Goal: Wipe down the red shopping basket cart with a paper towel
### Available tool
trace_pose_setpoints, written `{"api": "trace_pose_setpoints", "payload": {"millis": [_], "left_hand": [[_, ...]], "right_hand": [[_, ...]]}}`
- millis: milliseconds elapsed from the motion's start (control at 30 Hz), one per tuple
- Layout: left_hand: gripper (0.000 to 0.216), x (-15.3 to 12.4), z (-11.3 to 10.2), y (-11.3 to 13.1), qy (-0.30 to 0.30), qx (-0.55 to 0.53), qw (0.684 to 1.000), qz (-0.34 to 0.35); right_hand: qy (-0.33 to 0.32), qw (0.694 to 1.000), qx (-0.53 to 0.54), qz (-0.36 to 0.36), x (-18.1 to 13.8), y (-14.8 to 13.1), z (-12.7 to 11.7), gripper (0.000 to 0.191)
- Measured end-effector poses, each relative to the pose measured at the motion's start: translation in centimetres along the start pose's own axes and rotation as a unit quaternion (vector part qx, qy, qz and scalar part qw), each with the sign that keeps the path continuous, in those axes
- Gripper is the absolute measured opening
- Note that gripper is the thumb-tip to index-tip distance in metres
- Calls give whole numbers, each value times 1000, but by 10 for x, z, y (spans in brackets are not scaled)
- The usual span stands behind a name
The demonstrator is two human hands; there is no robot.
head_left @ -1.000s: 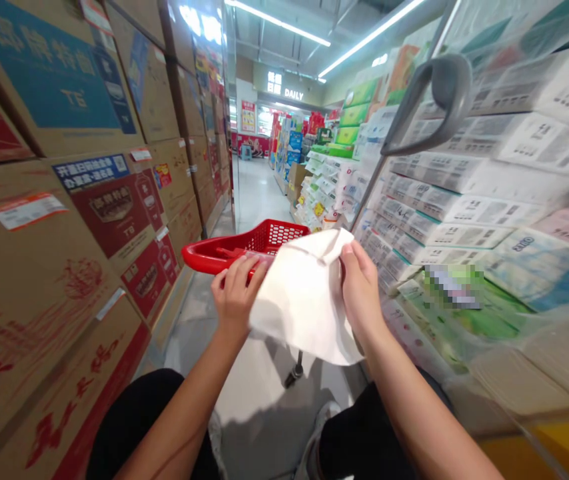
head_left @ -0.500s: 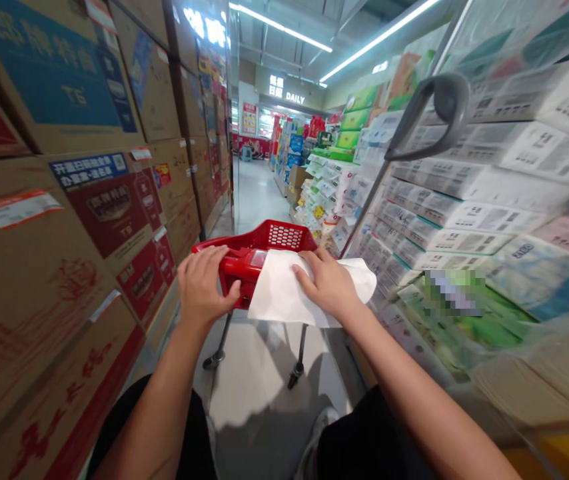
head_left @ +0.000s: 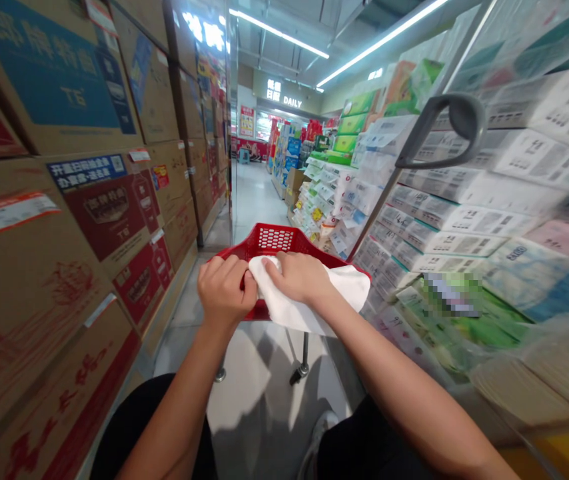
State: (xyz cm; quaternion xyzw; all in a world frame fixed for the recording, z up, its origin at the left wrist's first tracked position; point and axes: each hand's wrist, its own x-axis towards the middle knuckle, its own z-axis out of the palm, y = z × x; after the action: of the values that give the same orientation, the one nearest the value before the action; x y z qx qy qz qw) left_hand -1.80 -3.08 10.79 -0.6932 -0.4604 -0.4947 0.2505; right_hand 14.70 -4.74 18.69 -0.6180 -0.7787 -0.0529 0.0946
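Observation:
A red shopping cart (head_left: 275, 239) with a perforated far wall stands in front of me, one of its casters (head_left: 298, 372) visible below. A white cloth (head_left: 294, 312) drapes over its near handle and hides most of that bar. My left hand (head_left: 227, 285) is closed in a fist around the handle's left end, its thumb side against the cloth's edge. My right hand (head_left: 298, 275) lies curled over the cloth, pressing it onto the bar with the thumb on top. The fingertips on the far side are hidden.
Stacked cardboard cartons (head_left: 104, 213) wall off the left side. Packs of tissue paper (head_left: 464, 200) pile up on the right, near a grey looped handle (head_left: 444, 133) on a metal pole. A tiled aisle (head_left: 259, 193) runs ahead between them.
My left hand has moved right and its spread fingers have closed. The cart has turned slightly, showing more of its right rim. My right hand has shifted a little left with the cloth under it.

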Motion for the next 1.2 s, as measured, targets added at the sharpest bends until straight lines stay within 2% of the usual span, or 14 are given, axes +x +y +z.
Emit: {"api": "trace_pose_setpoints", "payload": {"millis": [100, 233, 333, 400, 500, 600, 700, 800, 867, 1000, 1200], "left_hand": [[17, 0, 3, -2, 26, 17, 999, 14], [13, 0, 6, -7, 38, 6, 999, 30], [13, -1, 7, -3, 45, 1, 999, 10], [14, -2, 10, 4, 49, 8, 999, -15], [15, -4, 14, 17, 45, 8, 998, -49], [13, -4, 19, 25, 23, -9, 997, -70], [12, -3, 22, 21, 2, -17, 998, -65], [15, 0, 24, 8, -5, -5, 999, -44], [16, 1, 24, -1, 0, 3, 999, -33], [14, -1, 25, -11, 16, -11, 1000, -23], [13, -3, 22, -14, 19, -46, 997, -64]], "right_hand": [[-29, 999, 18, -15, 6, 8, -2, 71], [-83, 995, 54, 21, 16, 44, -4, 78], [-128, 985, 94, 65, 19, 76, -5, 78], [-126, 985, 88, 76, 16, 86, -5, 76], [-87, 994, 46, 41, 11, 76, -5, 75], [-41, 999, 16, -10, 6, 42, -4, 73], [-9, 997, 9, -81, 5, 8, -3, 68], [-1, 994, 8, -107, 6, -3, -2, 63], [-4, 996, 7, -84, 6, 4, -2, 60], [-29, 999, 8, -14, 7, 33, -3, 60], [-56, 997, 7, 48, -12, 70, -6, 64]]}}
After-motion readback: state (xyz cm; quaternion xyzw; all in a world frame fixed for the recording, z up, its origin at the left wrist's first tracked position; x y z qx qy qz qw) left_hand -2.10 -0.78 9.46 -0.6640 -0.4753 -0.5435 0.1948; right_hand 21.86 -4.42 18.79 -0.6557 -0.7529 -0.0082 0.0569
